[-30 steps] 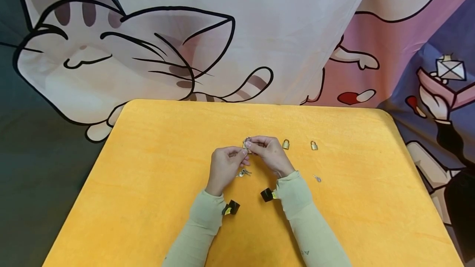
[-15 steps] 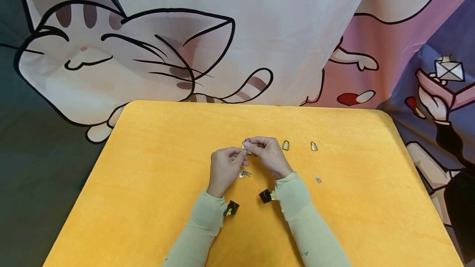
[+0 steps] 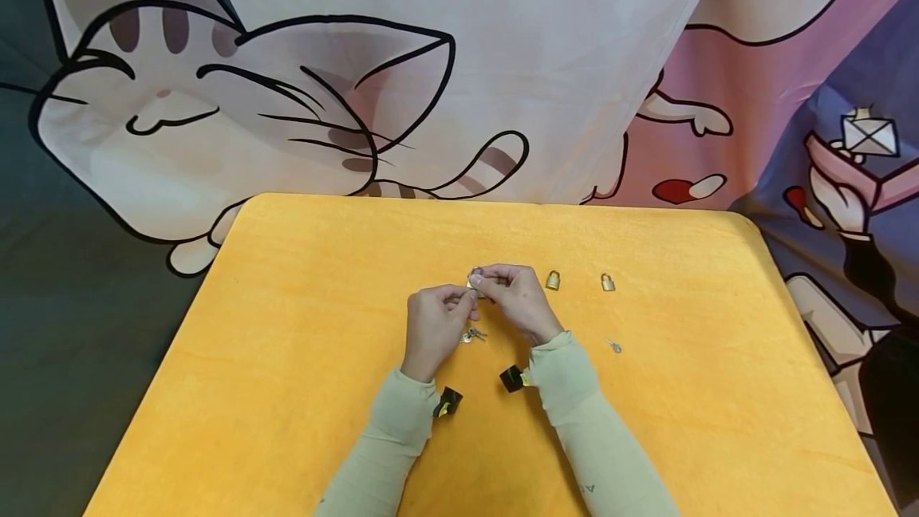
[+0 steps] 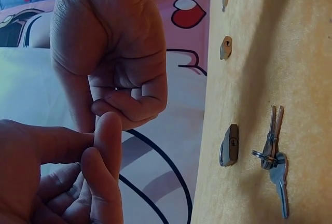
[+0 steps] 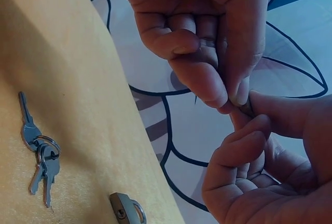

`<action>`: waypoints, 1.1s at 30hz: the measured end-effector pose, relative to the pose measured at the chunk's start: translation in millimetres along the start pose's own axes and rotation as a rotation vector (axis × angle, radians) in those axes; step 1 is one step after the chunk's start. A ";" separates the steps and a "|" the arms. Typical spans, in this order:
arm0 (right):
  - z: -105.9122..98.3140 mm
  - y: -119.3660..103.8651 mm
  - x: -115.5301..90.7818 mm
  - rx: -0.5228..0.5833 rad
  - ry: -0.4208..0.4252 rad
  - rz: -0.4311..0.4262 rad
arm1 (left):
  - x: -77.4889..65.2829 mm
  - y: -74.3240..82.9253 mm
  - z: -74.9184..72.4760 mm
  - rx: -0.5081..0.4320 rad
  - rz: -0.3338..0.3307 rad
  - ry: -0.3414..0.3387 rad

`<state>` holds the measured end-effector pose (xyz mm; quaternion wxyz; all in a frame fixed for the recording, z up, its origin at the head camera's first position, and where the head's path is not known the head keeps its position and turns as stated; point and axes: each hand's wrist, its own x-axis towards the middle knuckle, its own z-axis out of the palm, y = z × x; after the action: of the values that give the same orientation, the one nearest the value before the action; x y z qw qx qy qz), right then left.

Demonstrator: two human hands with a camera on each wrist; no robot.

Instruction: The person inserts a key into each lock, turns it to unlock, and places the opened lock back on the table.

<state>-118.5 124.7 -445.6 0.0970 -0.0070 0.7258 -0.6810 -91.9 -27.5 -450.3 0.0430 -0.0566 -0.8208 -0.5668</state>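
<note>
Above the table, my left hand (image 3: 434,327) and right hand (image 3: 527,307) meet at the fingertips. Between them they pinch a small dark thing (image 5: 248,109), mostly hidden by the fingers; its kind cannot be made out. Behind the hands a brass-coloured padlock (image 4: 232,145) rests on the table, seen beyond the fingers in the left wrist view. Beneath the hands lies a ring of several keys (image 3: 471,335), plain in the right wrist view as a key bunch (image 5: 42,162).
Two more padlocks, a middle one (image 3: 553,281) and a right one (image 3: 607,283), stand in a row to the right. A single key (image 3: 613,346) lies in front of the right one. The yellow table (image 3: 287,325) ends at a printed cloth backdrop (image 3: 560,86).
Both hands keep the same pinch and have shifted only very slightly to the left. The padlocks and keys on the table have not moved.
</note>
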 end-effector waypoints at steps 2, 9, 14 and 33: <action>-0.2 0.5 0.2 0.001 -0.003 -0.004 | 0.1 0.7 -0.3 0.013 0.001 0.001; 0.8 1.2 0.9 -0.002 -0.001 -0.002 | 0.0 1.4 -0.7 0.044 -0.008 0.004; 2.4 1.5 1.7 -0.014 0.014 0.004 | -0.4 0.8 0.0 0.053 -0.007 0.008; 11.1 2.3 7.4 -0.118 -0.012 0.028 | -0.2 -5.9 -7.7 0.027 -0.058 -0.009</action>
<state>-123.8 112.9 -449.5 0.1105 -0.0066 0.7642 -0.6354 -92.4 -36.8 -453.1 0.0236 -0.0348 -0.8299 -0.5564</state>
